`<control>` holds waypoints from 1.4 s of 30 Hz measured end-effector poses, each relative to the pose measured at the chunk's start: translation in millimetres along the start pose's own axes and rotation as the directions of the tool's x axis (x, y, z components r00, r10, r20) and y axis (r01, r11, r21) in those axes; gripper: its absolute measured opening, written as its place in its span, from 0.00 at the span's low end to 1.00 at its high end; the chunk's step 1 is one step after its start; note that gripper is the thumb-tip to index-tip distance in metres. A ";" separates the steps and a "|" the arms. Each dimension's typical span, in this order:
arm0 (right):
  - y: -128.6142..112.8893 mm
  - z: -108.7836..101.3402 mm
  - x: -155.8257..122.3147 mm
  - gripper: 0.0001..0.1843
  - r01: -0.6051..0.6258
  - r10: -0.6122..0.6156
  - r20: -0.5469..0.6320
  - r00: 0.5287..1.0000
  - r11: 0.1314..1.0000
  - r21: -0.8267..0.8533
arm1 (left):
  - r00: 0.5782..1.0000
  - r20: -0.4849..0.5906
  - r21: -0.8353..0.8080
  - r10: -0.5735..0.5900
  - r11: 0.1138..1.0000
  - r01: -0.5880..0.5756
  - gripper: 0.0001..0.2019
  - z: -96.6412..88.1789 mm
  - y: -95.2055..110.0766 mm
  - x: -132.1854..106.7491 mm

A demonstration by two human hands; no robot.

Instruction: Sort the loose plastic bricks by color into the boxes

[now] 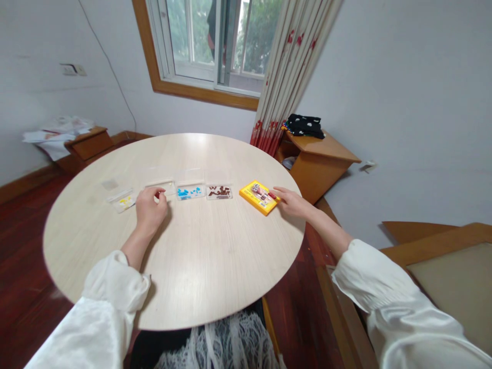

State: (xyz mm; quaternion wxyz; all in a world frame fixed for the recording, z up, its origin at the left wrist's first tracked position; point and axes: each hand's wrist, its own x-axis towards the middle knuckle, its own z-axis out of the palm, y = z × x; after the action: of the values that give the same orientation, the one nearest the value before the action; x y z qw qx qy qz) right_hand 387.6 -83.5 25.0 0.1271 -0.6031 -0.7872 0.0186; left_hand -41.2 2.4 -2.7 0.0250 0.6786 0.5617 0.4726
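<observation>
My left hand [151,209] is above the left side of the round table, its fingers curled together in a pinch; whatever is between them is too small to make out. Just behind it is a clear case [161,186], partly hidden by the hand. A clear tray of yellow pieces [126,201] lies to its left. To its right are a clear case of small blue bricks [190,191] and another of small brown bricks [219,192]. My right hand [292,203] grips the right edge of a flat yellow box [258,197] with a printed picture, lying on the table.
The round pale table [215,266] stands before me. Behind it are a window [215,46] and a curtain [288,66]. A wooden cabinet [319,154] with dark folded cloth [305,125] is at the back right, and papers [61,128] lie at the left.
</observation>
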 end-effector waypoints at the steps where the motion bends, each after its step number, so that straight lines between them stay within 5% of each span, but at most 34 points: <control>1: -9.0 0.4 0.8 0.25 -0.003 0.002 -0.045 0.999 1.000 -0.014 | 1.000 0.000 -0.001 -0.003 1.000 0.003 0.07 -0.1 0.1 0.0; 7: -54.1 21.7 7.2 0.29 0.034 -0.034 0.001 0.999 0.986 -0.161 | 1.000 -0.007 -0.005 0.001 1.000 -0.002 0.08 -0.2 0.0 -0.5; 11: -46.8 30.5 11.1 0.29 0.023 -0.021 0.011 1.000 0.980 -0.196 | 1.000 0.000 -0.014 0.002 1.000 -0.002 0.08 2.8 -2.8 -1.2; 16: -44.2 17.8 26.2 0.29 0.005 -0.004 0.009 1.000 0.987 -0.161 | 0.997 0.067 -0.024 0.048 0.999 -0.046 0.09 7.7 -3.8 -2.2; 22: -89.1 16.9 86.8 0.66 0.178 -0.179 -0.054 0.982 0.984 -0.025 | 0.984 0.148 -0.063 0.097 0.994 -0.089 0.09 6.5 2.3 -4.9; 26: -113.1 24.0 126.7 0.74 0.204 -0.205 -0.020 0.979 0.978 -0.046 | 0.988 0.138 -0.055 0.070 0.996 -0.063 0.09 4.6 1.4 -5.3; 29: -123.2 26.1 132.6 0.65 0.244 -0.245 -0.011 0.969 0.968 -0.068 | 0.988 0.134 -0.050 0.073 0.996 -0.067 0.09 5.3 -0.2 -4.8; 35: -139.1 35.5 101.6 0.26 0.224 -0.228 -0.032 0.973 0.970 -0.098 | 0.989 0.109 -0.053 0.097 0.994 -0.092 0.10 9.0 -0.5 -4.9; 42: -137.6 67.6 81.7 0.30 0.172 -0.176 -0.073 0.982 0.983 -0.060 | 0.991 0.102 -0.051 0.088 0.995 -0.083 0.10 8.9 -2.1 -5.8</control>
State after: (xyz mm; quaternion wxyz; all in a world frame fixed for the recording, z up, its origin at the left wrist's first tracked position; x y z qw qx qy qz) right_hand 222.9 -34.6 -0.8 0.1426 -0.5356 -0.8315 -0.0372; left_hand -36.3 3.1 -12.3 0.0496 0.7250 0.5189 0.4501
